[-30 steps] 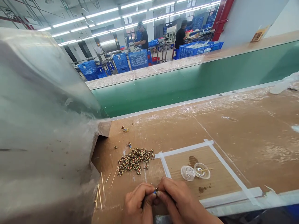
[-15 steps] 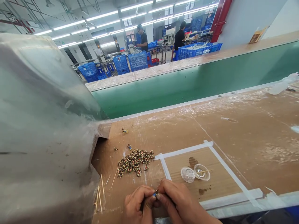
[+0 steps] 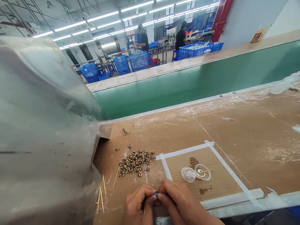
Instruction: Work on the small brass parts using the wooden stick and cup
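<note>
My left hand [image 3: 138, 204] and my right hand [image 3: 181, 203] meet at the bottom middle of the view, fingertips pinched together on one tiny part [image 3: 156, 193] with a blue end. Just beyond them a pile of several small brown and gold parts [image 3: 134, 162] lies on the cardboard-covered bench [image 3: 246, 134]. A few stray parts [image 3: 125, 131] sit farther back. To the right of the pile, inside a taped white rectangle [image 3: 185, 150], stand two small clear round lids [image 3: 197, 172], one with a thin stick resting in it.
Several wooden toothpicks [image 3: 101, 195] lie left of my hands. A large plastic-wrapped bulk [image 3: 42, 131] fills the left side. Behind the bench runs a green conveyor belt [image 3: 199, 81]. Far back, two people [image 3: 144, 37] stand among blue crates [image 3: 138, 59].
</note>
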`<state>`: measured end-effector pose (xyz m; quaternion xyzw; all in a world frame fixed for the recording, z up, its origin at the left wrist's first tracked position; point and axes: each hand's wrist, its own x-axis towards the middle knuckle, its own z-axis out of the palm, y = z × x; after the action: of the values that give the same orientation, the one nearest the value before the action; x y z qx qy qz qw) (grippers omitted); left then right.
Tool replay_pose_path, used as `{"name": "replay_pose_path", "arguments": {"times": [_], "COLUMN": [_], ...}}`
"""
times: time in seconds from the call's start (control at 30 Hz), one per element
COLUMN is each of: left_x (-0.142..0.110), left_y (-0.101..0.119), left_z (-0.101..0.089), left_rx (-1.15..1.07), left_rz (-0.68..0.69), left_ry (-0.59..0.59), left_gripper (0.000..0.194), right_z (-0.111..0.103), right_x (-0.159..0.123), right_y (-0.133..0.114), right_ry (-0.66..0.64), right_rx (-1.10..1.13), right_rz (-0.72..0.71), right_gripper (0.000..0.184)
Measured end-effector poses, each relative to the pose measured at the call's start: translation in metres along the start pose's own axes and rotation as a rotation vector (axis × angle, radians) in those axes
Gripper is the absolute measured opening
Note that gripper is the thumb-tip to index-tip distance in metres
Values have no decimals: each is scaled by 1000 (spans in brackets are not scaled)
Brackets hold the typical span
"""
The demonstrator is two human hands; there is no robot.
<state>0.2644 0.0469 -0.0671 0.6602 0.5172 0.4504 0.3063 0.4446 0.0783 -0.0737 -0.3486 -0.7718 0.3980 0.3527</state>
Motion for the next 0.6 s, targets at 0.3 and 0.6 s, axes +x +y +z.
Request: {"name": "replay_pose_path", "arguments": {"times": [0.3,0.6], "left_x": [3,5], "left_y": [3,10], "left_z": [-5,-2], "left_rx": [-237,-424], "left_rz": [-185,-325], "left_ry": [22,139], "left_gripper": [21,27], "right_z": [1,2], "right_x": [0,-2], "right_y": [-5,1], "right_ry": [61,147], "right_rx": [98,131], "right_rz": [-12,11], "right_gripper": [20,17]}}
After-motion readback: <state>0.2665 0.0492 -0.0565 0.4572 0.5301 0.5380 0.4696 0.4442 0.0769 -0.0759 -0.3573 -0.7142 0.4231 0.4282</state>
